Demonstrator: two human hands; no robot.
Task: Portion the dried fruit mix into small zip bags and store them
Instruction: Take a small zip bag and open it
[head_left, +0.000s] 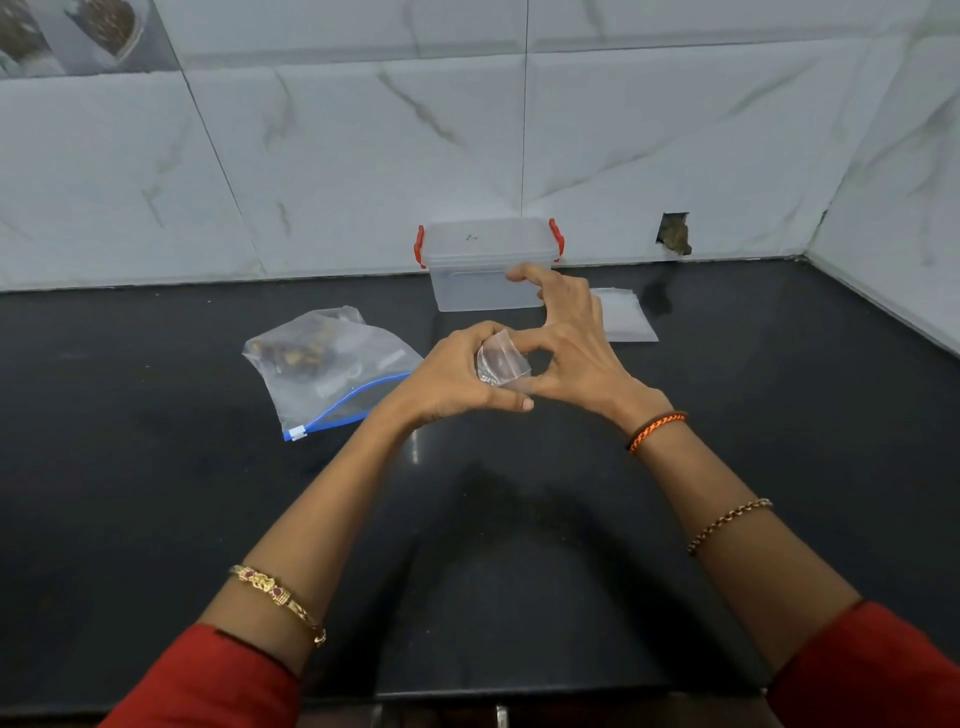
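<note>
Lower corners of the frame: two red sleeves (208, 680), one per forearm. The left forearm carries a gold bangle (278, 600); the right forearm carries a chain bracelet (727, 522) and, at the wrist, an orange-and-black thread band (655, 430). Both forearms extend over a black countertop (519, 571) toward frame center.

Frame center: the left hand (457, 376) and right hand (576, 358) meet above the countertop. Between them is a small clear zip bag (501, 361). The left hand's fingers are curled around the bag's left side. The right hand pinches the bag's right edge between thumb and forefinger; its remaining fingers are spread and raised. The bag's contents cannot be determined.

Left of center: a large zip bag (332, 364) with a blue slider seal lies flat on the countertop, just beside the left hand. It holds the dried fruit mix (298, 348), gathered at its far end.

Upper center: a translucent plastic container (485, 265) with red clip latches stands against the marble-pattern tiled wall (363, 156), lid on. Right of it, partly behind the right hand, a flat stack of empty small bags (626, 317) lies on the countertop.

Further right, the wall shows a broken hole (674, 235) at its base.
</note>
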